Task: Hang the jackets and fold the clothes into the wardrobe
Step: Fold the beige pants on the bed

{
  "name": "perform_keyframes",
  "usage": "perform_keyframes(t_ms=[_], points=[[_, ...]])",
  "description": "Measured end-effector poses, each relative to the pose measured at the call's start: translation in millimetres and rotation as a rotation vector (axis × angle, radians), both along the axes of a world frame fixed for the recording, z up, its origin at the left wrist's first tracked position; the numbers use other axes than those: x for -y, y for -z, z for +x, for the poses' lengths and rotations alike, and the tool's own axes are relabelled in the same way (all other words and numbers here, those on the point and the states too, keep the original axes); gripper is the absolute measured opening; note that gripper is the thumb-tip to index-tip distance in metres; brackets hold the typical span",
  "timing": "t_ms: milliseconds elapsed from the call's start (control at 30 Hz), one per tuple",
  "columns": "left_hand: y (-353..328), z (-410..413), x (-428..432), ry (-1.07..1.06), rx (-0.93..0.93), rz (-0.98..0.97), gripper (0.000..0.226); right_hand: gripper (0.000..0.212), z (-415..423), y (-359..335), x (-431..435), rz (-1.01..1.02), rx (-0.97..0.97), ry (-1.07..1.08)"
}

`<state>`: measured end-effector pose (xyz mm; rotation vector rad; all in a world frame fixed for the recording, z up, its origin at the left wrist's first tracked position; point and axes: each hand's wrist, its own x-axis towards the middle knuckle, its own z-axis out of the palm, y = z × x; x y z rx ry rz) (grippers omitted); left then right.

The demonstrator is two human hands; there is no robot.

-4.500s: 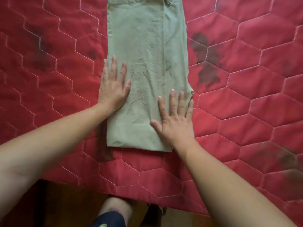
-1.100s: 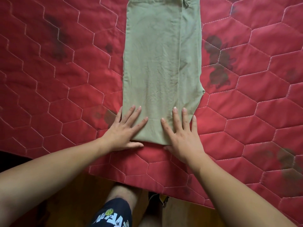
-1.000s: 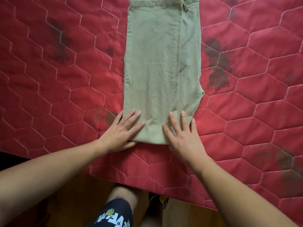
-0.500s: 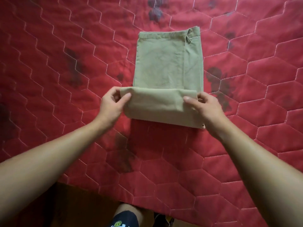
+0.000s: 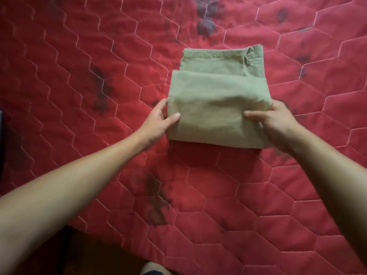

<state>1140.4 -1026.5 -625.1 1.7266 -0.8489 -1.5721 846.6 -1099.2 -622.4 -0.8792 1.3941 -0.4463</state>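
Note:
An olive-green garment [image 5: 216, 96] lies folded into a thick bundle on the red quilted bed cover [image 5: 79, 76]. Its waistband end with a small loop shows at the far edge. My left hand [image 5: 158, 120] grips the bundle's near left corner, thumb on top and fingers tucked under the fold. My right hand [image 5: 274, 120] grips the near right corner the same way. The near folded edge is lifted slightly off the cover.
The bed cover has white hexagon stitching and dark stains near the garment and toward the near edge. The bed's near edge [image 5: 111, 253] drops to a dark wooden floor, where my leg [image 5: 153, 269] shows at the bottom.
Both hands went from lying flat on the garment's near end to gripping it and folding it away from me. The fold has since been doubled over again toward the waistband.

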Motion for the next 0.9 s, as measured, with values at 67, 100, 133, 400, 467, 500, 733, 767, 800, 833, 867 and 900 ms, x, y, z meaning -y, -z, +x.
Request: perform_keyframes(t_ms=[67,100,133,400,467,500,733,767,800,833,867,900], points=[[-2,-4,23,-0.061,0.066,-0.125,0.03,0.021,4,-3,23,-0.099,-0.012,0.031],[3,-5,35,-0.088,0.104,-0.151,0.028,0.022,7,-4,34,-0.155,-0.031,0.036],[10,-5,45,-0.109,0.148,-0.149,0.027,0.021,9,-2,46,-0.203,-0.073,0.033],[41,-14,64,-0.108,0.315,-0.017,0.029,0.027,-9,34,21,0.12,-0.198,-0.052],[39,-7,61,-0.069,0.263,-0.002,0.035,0.025,-13,33,10,0.115,-0.135,-0.034],[38,-4,61,-0.029,0.249,-0.025,0.038,0.026,-12,29,9,0.081,-0.106,-0.022],[40,-4,79,-0.01,0.342,-0.226,0.04,0.027,2,26,36,-0.204,-0.312,0.004],[45,-4,82,-0.002,0.385,-0.17,0.039,0.03,3,30,36,-0.208,-0.399,-0.054],[48,-5,84,0.001,0.444,-0.123,0.041,0.036,3,34,34,-0.206,-0.497,-0.118],[50,-7,86,0.008,0.525,-0.095,0.047,0.045,4,38,31,-0.22,-0.591,-0.167],[49,-10,86,0.027,0.626,-0.095,0.056,0.055,5,40,27,-0.256,-0.683,-0.197],[47,-13,85,0.063,0.744,-0.119,0.068,0.065,8,39,23,-0.329,-0.772,-0.22]])
